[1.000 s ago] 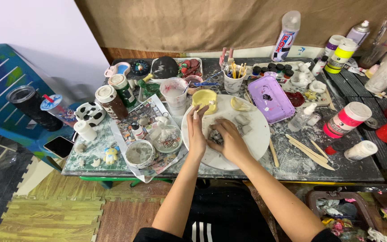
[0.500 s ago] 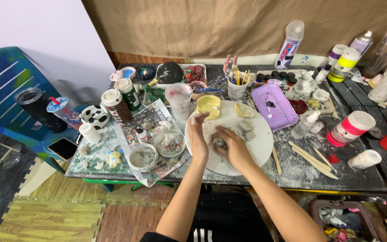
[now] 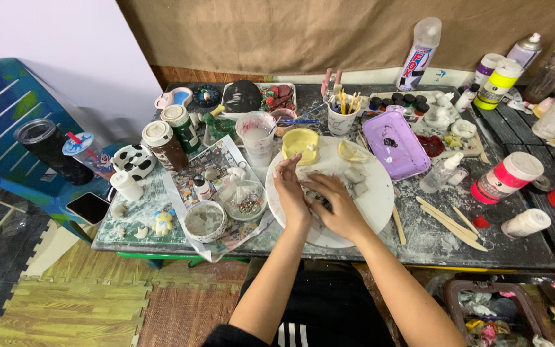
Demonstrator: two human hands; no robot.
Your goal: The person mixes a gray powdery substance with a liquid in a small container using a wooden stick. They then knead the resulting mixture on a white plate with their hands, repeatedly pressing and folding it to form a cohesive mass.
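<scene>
Small grey clay lump [image 3: 314, 198] being pressed between left hand [image 3: 290, 190] and right hand [image 3: 335, 207], fingers curled tight around it, on round white plate [image 3: 374, 205]; yellow square mould [image 3: 300, 144] sitting at plate's far edge

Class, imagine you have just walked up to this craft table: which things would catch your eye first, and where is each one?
First, the left hand and right hand, pressed together over a grey lump on the round white plate at the table's front middle. Next, the purple tray just behind the plate to the right, and the small yellow dish on the plate's far edge. At far left, a dark tumbler stands on a blue chair.
</scene>
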